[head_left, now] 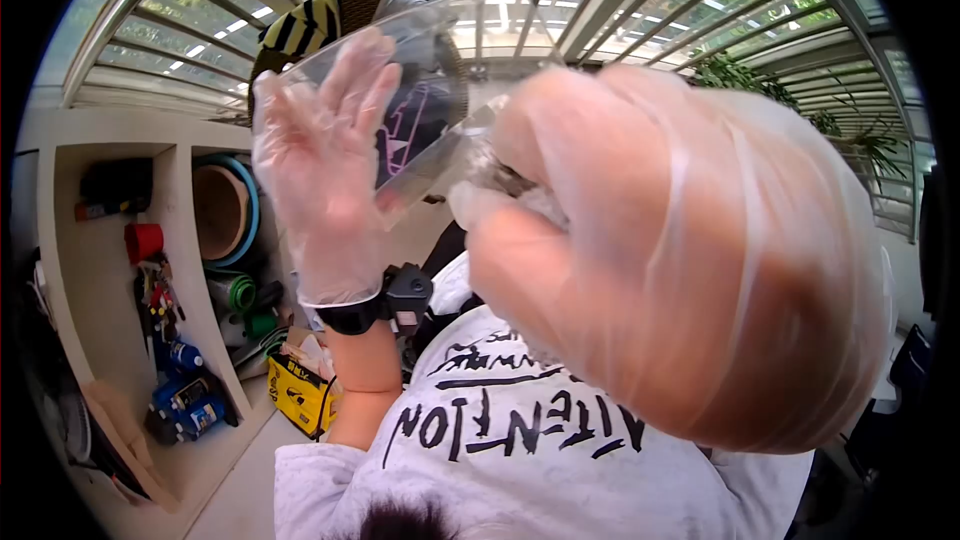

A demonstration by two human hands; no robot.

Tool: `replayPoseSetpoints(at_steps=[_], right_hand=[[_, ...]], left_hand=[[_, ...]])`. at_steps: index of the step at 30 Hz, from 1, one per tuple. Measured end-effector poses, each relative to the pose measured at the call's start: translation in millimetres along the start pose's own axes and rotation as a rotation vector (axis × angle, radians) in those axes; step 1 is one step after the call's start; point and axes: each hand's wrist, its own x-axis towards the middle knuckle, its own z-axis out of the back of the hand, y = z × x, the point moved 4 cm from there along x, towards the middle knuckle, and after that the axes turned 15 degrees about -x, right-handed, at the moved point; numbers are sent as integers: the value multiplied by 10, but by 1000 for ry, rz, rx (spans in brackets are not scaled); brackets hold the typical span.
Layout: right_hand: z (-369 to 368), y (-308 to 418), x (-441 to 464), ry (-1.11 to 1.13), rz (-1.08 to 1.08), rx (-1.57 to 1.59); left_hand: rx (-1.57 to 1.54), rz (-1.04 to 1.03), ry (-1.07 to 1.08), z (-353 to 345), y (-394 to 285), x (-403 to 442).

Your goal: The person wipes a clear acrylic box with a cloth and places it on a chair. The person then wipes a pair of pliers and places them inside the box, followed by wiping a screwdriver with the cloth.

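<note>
My left hand (325, 160), in a thin clear plastic glove, is raised with its fingers stretched out. On its wrist sits a black strap with a small black box-shaped device (408, 292). A clear, stiff-looking plastic sheet (432, 155) with a straight edge slants beside the fingers of this hand; whether they grip it I cannot tell. My right hand (660, 250), also gloved, is large and close to the camera, blurred. Its thumb and finger are pinched on crinkled clear plastic (505, 175), and part of that is hidden by the fingers.
Beyond the sheet is a dark item with yellow-black stripes (318, 25) and pink print. Left, white shelving (180, 165) holds a red cup (144, 241), blue bottles (190, 405) and round tubs. A yellow bag (298, 392) stands on the floor. Railings and windows (480, 0) line the far side.
</note>
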Motion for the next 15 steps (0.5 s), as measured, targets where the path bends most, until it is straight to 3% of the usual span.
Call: replayPoseSetpoints(at_steps=[2,5,6,7,10,15], right_hand=[[-57,-83,-46,-8,110,-17],[-75,-169,-130,26,175,-47],[-89,-169,-125,20,185,-53],[-90,-172,-119,17,183,-57],[-51,-132,-77,15,194,-60],[-12,-128,-91,10,216,-70]], left_hand=[[-201,158,70,90,15,8],[695,-251,71,-144,-134,-112],[169,-17,96,-109,-148,-47],[193,62,261,-82,-163,-1],[78,8,18,20,-323,-14],[55,87,179,-5,-293,-25]])
